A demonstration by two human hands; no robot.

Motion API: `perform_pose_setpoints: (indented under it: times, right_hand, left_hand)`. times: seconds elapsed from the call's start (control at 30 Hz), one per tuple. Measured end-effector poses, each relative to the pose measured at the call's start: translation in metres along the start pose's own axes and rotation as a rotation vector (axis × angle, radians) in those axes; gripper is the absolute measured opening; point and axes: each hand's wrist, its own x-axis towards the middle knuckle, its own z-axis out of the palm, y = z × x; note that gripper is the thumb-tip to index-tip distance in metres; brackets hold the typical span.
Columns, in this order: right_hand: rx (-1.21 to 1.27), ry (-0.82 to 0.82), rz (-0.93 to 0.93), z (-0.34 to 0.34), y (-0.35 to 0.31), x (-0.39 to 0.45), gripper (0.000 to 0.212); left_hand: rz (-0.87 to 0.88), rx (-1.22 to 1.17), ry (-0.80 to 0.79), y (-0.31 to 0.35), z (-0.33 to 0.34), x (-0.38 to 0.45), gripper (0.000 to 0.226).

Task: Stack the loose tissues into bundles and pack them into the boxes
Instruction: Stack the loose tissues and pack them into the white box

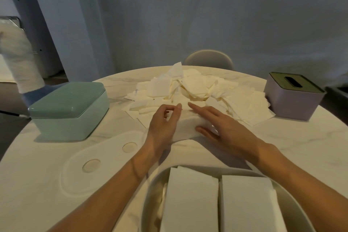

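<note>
The two neat white tissue bundles [222,203] in the grey round tray [148,199] run off the bottom edge; a blurred pale figure [17,54] blends into the left edge.

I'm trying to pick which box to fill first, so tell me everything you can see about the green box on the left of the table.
The green box is pale mint, rectangular with rounded corners, and looks like smooth plastic. Its domed lid, a slightly deeper green, is shut, with a seam running round where it meets the base. It sits upright on the white table, left of the pile of loose tissues. Neither hand touches it, and nothing rests on it.
</note>
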Motion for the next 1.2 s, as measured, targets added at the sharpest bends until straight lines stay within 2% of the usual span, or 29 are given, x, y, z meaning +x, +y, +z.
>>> perform_pose_setpoints:
  times: [0.07,0.13,0.17,0.23,0.27,0.3,0.4,0.47,0.6,0.7,0.8,0.87,0.93,1.1,1.2]
  right_hand:
    - [-0.077,-0.016,-0.003,-0.005,-0.002,0.002,0.062]
    - [-0.021,0.016,0.025,-0.004,-0.005,0.0,0.061]
    - [0.096,0.048,0.066,-0.001,-0.008,-0.002,0.057]
    - [0.555,0.102,0.171,0.01,-0.019,-0.004,0.054]
    - [0.766,0.103,0.222,0.015,-0.027,-0.002,0.061]
    - [0.874,0.118,0.248,0.022,-0.031,0.003,0.07]
    - [0.799,0.171,0.263,0.032,-0.037,0.018,0.081]
    - [0.765,0.169,0.235,0.031,-0.031,0.017,0.078]
    - [0.933,0.111,0.271,0.0,-0.022,0.008,0.066]
    - [0.863,0.104,0.222,-0.027,-0.019,0.011,0.06]
    - [0.867,0.076,0.196,-0.035,-0.023,0.011,0.056]
    - [0.861,0.059,0.177,-0.036,-0.026,0.01,0.053]
    - [0.859,0.052,0.19,-0.038,-0.027,0.01,0.047]
    - [0.839,0.051,0.267,-0.042,-0.025,0.01,0.038]
    - [0.764,0.166,0.307,-0.039,-0.033,0.011,0.032]
  left_hand:
    - [0.02,-0.027,0.037,0.002,0.002,0.0,0.018]
    - [0.019,-0.068,0.047,0.004,0.004,-0.001,0.017]
    - [0.002,-0.105,0.039,0.004,0.006,-0.002,0.017]
    - [-0.037,-0.183,0.019,0.004,0.007,-0.003,0.019]
    - [-0.06,-0.206,0.017,0.004,0.008,-0.002,0.021]
    - [-0.082,-0.218,0.024,0.006,0.009,-0.002,0.024]
    - [-0.126,-0.212,0.053,0.01,0.008,-0.003,0.031]
    - [-0.155,-0.188,0.039,0.012,0.005,-0.001,0.034]
    - [-0.212,-0.059,-0.062,0.026,-0.01,0.008,0.052]
    - [-0.362,-0.224,-0.248,0.044,-0.02,0.008,0.066]
    - [-0.425,-0.312,-0.565,0.049,-0.015,-0.003,0.076]
    - [-0.397,-0.316,-0.714,0.05,-0.009,-0.012,0.064]
    - [-0.368,-0.307,-0.722,0.052,-0.007,-0.019,0.046]
    - [-0.335,-0.326,-0.711,0.046,-0.004,-0.021,0.042]
    - [-0.359,-0.357,-0.719,0.042,-0.002,-0.022,0.026]
